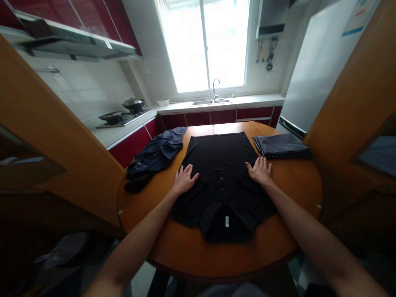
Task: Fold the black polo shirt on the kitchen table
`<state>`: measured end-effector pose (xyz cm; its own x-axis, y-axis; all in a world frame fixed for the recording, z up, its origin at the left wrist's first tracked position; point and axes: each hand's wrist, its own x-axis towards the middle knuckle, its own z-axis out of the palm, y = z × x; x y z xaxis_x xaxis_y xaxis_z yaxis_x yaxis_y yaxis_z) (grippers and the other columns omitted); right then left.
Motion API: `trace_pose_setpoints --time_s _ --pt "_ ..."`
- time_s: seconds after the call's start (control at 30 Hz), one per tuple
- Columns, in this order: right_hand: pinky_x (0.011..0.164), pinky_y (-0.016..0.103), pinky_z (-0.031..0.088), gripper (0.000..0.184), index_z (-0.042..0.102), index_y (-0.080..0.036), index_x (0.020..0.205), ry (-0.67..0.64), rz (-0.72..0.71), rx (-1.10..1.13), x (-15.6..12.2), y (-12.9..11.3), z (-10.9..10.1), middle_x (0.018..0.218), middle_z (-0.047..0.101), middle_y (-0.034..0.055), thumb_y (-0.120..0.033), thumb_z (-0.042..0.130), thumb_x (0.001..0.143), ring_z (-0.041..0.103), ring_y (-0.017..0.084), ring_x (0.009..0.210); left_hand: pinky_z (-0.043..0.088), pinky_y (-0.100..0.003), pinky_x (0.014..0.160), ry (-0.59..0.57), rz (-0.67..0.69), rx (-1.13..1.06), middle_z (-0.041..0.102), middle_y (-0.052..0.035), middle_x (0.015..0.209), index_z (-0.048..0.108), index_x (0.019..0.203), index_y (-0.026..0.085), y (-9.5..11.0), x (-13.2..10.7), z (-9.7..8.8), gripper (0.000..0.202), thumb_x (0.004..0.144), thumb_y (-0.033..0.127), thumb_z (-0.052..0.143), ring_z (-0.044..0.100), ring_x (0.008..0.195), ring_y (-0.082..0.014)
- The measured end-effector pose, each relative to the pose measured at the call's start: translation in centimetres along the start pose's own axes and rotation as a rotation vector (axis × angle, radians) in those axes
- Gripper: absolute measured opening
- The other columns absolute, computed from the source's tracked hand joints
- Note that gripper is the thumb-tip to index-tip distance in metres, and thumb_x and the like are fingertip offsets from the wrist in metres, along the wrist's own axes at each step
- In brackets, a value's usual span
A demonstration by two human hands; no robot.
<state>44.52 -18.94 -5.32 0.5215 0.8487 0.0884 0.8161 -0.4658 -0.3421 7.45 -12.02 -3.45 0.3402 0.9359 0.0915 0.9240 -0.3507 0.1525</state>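
A black polo shirt (221, 165) lies spread flat on the round wooden table (297, 194), collar toward me, with a small white label at the neck. My left hand (184, 180) rests flat on the shirt's left edge, fingers spread. My right hand (260, 170) lies flat on its right edge, fingers stretched out. Neither hand holds anything.
A crumpled dark blue garment (156, 154) lies at the table's left. A folded grey garment (280, 145) sits at the right rear. Beyond are a counter with a sink (210, 102), a stove with pans (123, 113), and a white fridge (315, 66). Wooden door panels flank both sides.
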Motion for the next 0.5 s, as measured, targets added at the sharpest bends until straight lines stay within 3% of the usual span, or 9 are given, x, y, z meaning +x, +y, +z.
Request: trace_pose_setpoints --time_s 0.1,0.2,0.33,0.5 --pt "0.123 0.052 0.003 0.086 0.021 0.006 0.156 0.105 -0.058 -0.014 -0.6 -0.4 -0.4 0.165 0.017 0.0239 -0.059 0.019 0.1 0.005 0.031 0.155 0.019 -0.059 0.121 -0.001 -0.003 0.003 0.025 -0.0085 0.166 0.029 0.159 0.019 0.3 -0.2 -0.3 0.077 0.098 0.067 0.026 0.017 0.152 -0.0383" --pt "0.123 0.051 -0.002 0.078 0.024 0.003 0.156 0.179 -0.223 -0.072 -2.1 -0.7 -1.0 0.166 0.016 0.0217 -0.052 0.022 0.102 0.001 0.029 0.155 0.015 -0.063 0.12 0.022 0.021 0.017 0.023 -0.0086 0.166 0.031 0.159 0.019 0.6 -0.6 -0.6 0.073 0.1 0.063 0.028 0.014 0.153 -0.0384" --pt "0.124 0.05 0.004 0.073 0.03 -0.005 0.157 0.008 -0.415 -0.076 -5.0 0.2 -1.4 0.166 0.02 0.0178 -0.054 0.022 0.103 0.007 0.027 0.155 0.007 -0.066 0.12 0.032 0.167 0.048 0.018 -0.0082 0.167 0.025 0.16 0.023 0.9 -2.3 -1.0 0.069 0.102 0.058 0.03 0.007 0.155 -0.0349" --pt "0.123 0.054 0.011 0.069 0.034 -0.018 0.157 -0.112 -0.575 -0.018 -8.6 3.5 -2.0 0.166 0.022 0.0125 -0.059 0.024 0.102 0.01 0.026 0.155 0.011 -0.059 0.122 -0.083 0.404 0.013 0.016 -0.0071 0.167 0.021 0.161 0.026 1.1 -6.4 -1.8 0.068 0.102 0.059 0.033 0.007 0.155 -0.0299"
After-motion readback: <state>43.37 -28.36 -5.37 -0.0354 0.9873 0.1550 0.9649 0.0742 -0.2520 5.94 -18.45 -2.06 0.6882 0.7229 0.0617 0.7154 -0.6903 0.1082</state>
